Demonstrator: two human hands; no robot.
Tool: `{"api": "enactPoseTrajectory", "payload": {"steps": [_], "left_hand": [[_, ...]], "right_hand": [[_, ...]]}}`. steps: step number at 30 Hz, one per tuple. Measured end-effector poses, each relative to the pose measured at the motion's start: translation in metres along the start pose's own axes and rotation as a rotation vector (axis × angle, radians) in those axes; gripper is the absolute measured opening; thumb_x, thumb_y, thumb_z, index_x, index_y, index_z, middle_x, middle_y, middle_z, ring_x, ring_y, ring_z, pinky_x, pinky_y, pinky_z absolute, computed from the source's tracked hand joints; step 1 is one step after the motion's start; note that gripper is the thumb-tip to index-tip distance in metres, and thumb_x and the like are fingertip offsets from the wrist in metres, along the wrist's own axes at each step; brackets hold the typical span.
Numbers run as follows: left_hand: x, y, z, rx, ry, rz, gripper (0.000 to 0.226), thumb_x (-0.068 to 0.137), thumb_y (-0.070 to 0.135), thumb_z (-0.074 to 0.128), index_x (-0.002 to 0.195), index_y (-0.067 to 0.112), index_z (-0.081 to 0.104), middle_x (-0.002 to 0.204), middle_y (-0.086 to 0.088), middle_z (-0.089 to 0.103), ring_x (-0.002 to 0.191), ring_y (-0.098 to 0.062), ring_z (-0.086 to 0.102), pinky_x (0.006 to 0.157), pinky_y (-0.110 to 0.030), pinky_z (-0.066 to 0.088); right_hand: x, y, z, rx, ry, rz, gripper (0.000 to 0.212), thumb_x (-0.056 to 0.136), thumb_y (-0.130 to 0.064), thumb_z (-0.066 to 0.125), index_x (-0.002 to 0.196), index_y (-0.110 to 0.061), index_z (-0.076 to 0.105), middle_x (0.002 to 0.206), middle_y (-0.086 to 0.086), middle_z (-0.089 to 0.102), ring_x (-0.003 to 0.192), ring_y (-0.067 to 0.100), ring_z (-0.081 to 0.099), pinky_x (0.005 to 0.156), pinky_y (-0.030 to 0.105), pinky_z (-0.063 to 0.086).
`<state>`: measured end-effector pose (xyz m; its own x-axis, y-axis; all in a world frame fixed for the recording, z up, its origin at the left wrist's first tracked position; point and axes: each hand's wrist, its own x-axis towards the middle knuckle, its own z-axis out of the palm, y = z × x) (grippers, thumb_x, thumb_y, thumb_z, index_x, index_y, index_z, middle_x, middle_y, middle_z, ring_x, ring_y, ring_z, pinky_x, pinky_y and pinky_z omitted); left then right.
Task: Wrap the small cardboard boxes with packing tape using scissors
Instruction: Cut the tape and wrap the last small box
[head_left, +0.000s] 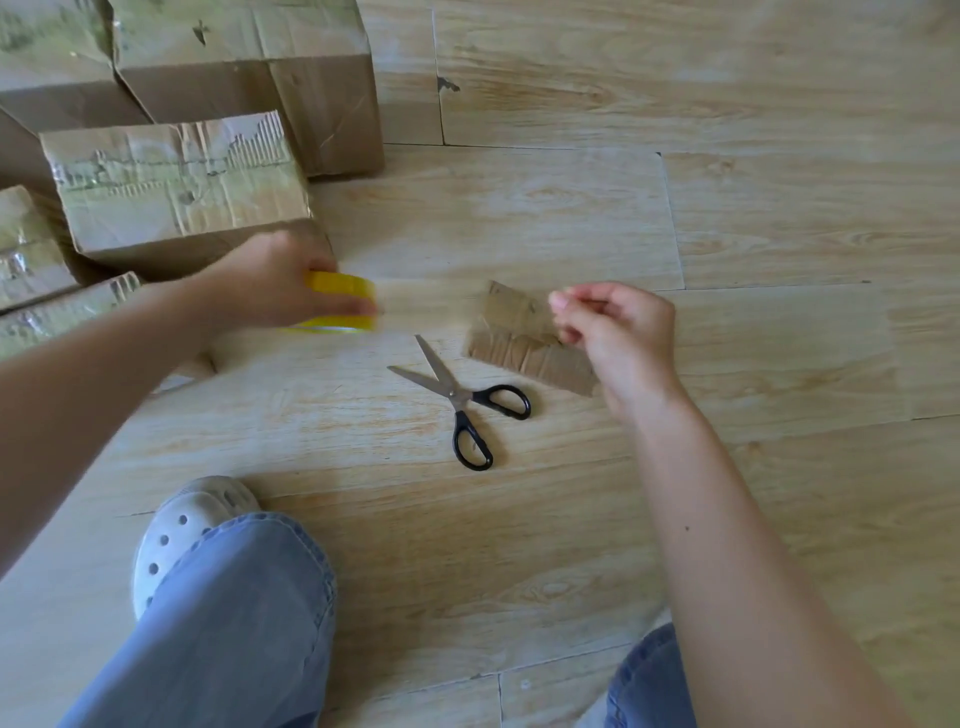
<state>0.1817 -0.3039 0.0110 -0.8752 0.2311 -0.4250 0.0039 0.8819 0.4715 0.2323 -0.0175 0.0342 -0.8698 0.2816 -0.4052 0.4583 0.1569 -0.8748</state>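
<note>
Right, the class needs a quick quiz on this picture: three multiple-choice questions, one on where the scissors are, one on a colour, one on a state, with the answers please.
1. Where are the scissors?
A. on a box
B. on the floor
C. in a hand

2. What colour is the tape roll?
A. yellow
B. blue
C. white

3. How do the scissor blades stand?
A. shut
B. taped together
C. spread open

Answers:
1 B: they lie flat on the wood, and neither the left hand nor the right hand touches them.
2 A: the roll in the left hand's grip is bright yellow; the right hand seems to pinch a clear tape strip pulled from it.
3 C: the two blades form a V.
</note>
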Motion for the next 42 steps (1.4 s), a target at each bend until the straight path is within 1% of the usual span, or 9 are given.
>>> {"api": "enactPoseTrajectory", "payload": {"steps": [6,11,19,24,26,30,37,39,42], "left_hand": [[0.02,-0.009,0.008,0.016,0.045,0.08,0.062,0.051,0.083,0.045,0.073,0.028,0.065,0.077,-0.002,0.062,0.076,-0.023,0.057,0.071,-0.036,0.049],[0.023,-0.014,0.016,0.067,0.145,0.078,0.062,0.054,0.088,0.038,0.078,0.038,0.065,0.076,0.002,0.063,0.074,-0.022,0.055,0.068,-0.033,0.047],[0.033,-0.007,0.022,0.154,0.236,0.058,0.04,0.08,0.064,0.058,0.096,0.03,0.072,0.083,-0.006,0.067,0.083,-0.027,0.053,0.074,-0.035,0.047],[0.036,0.0,0.027,0.189,0.263,0.064,0.039,0.084,0.059,0.057,0.096,0.025,0.072,0.074,-0.004,0.061,0.076,-0.024,0.047,0.073,-0.03,0.035],[0.036,0.001,0.029,0.191,0.249,0.054,0.039,0.084,0.059,0.058,0.095,0.025,0.072,0.074,-0.003,0.06,0.077,-0.025,0.047,0.073,-0.03,0.035],[0.037,0.004,0.032,0.204,0.229,0.047,0.039,0.084,0.06,0.057,0.094,0.026,0.071,0.07,0.0,0.058,0.074,-0.024,0.049,0.072,-0.029,0.032],[0.04,0.012,0.04,0.253,0.203,0.093,0.041,0.086,0.061,0.054,0.095,0.025,0.071,0.073,0.001,0.059,0.073,-0.023,0.051,0.077,-0.03,0.031],[0.04,0.012,0.04,0.252,0.207,0.102,0.041,0.086,0.062,0.054,0.093,0.025,0.071,0.072,0.001,0.059,0.073,-0.023,0.051,0.078,-0.031,0.032],[0.04,0.011,0.041,0.252,0.208,0.116,0.041,0.085,0.062,0.054,0.094,0.026,0.071,0.072,0.002,0.06,0.073,-0.022,0.052,0.079,-0.031,0.032]], "right_hand": [[0.004,0.023,-0.013,-0.079,0.115,0.087,0.016,0.08,-0.003,0.077,0.074,-0.015,0.067,0.067,-0.001,0.07,0.06,0.003,0.067,0.057,0.016,0.051],[0.004,0.036,-0.006,-0.172,0.162,0.067,0.016,0.079,-0.01,0.08,0.073,-0.02,0.068,0.068,-0.003,0.072,0.066,0.008,0.07,0.07,0.026,0.057],[0.004,0.038,0.006,-0.328,0.279,-0.011,0.013,0.081,-0.016,0.078,0.076,-0.021,0.067,0.074,-0.003,0.07,0.072,0.01,0.069,0.067,0.019,0.052],[0.001,0.04,0.011,-0.624,0.316,-0.236,0.009,0.088,-0.016,0.071,0.089,-0.008,0.068,0.079,0.001,0.068,0.067,0.013,0.059,0.057,0.006,0.036],[-0.001,0.042,0.014,-0.78,0.311,-0.316,0.013,0.091,-0.017,0.066,0.097,-0.006,0.063,0.087,0.005,0.068,0.07,0.013,0.052,0.056,0.009,0.033],[-0.004,0.047,0.019,-0.963,0.4,-0.425,0.02,0.091,-0.014,0.063,0.107,-0.005,0.055,0.091,0.009,0.065,0.083,0.023,0.055,0.076,0.031,0.04],[-0.012,0.07,0.015,-1.011,0.531,-0.308,0.046,0.093,-0.02,0.059,0.134,-0.003,0.047,0.14,0.018,0.044,0.122,0.03,0.048,0.097,0.039,0.038],[-0.015,0.073,0.014,-1.017,0.46,-0.343,0.054,0.097,-0.019,0.052,0.146,-0.005,0.036,0.154,0.016,0.031,0.138,0.03,0.036,0.111,0.042,0.031],[-0.021,0.077,0.026,-1.159,0.097,-0.533,0.066,0.101,-0.041,0.029,0.154,-0.014,-0.001,0.162,0.006,-0.004,0.149,0.023,0.001,0.121,0.044,0.005]]}}
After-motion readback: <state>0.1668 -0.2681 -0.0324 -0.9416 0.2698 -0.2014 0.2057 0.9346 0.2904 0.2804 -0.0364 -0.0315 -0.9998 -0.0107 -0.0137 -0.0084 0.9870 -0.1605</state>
